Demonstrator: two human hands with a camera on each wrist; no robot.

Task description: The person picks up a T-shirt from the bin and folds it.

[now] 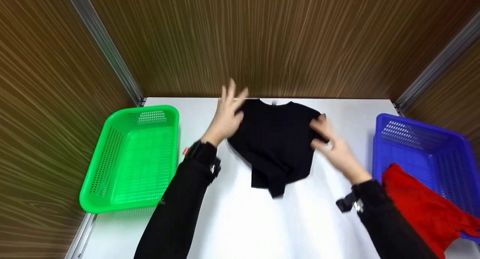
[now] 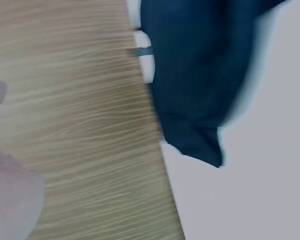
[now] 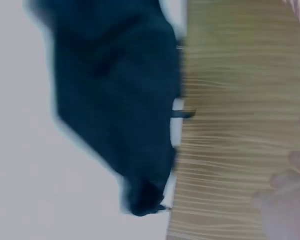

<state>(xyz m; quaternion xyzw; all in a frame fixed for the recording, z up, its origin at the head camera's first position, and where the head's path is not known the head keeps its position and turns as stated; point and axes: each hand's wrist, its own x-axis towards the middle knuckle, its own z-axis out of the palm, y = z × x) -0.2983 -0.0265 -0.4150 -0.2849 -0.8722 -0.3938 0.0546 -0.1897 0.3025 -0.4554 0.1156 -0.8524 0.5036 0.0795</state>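
Observation:
A black long-sleeved top [image 1: 275,139] lies on the white table with its neckline toward the back panel. One sleeve is folded across the body, and its cuff hangs past the lower hem. At the top's left shoulder is my left hand [image 1: 227,116], fingers spread and nothing held. My right hand [image 1: 332,142], blurred, hovers by the right side edge with its fingers loosely bent and no cloth between them. Both wrist views show the top's dark fabric [image 2: 195,65] apart from the fingers, and the right hand [image 3: 290,200] appears only at the frame's edge.
A green plastic basket [image 1: 175,139] stands on the left. On the right is a blue basket [image 1: 378,139] with a red garment [image 1: 416,202] draped over its near rim. Wood-grain panels [image 1: 240,45] wall in the back and sides. A small red tag [image 1: 185,151] shows beside the left wrist.

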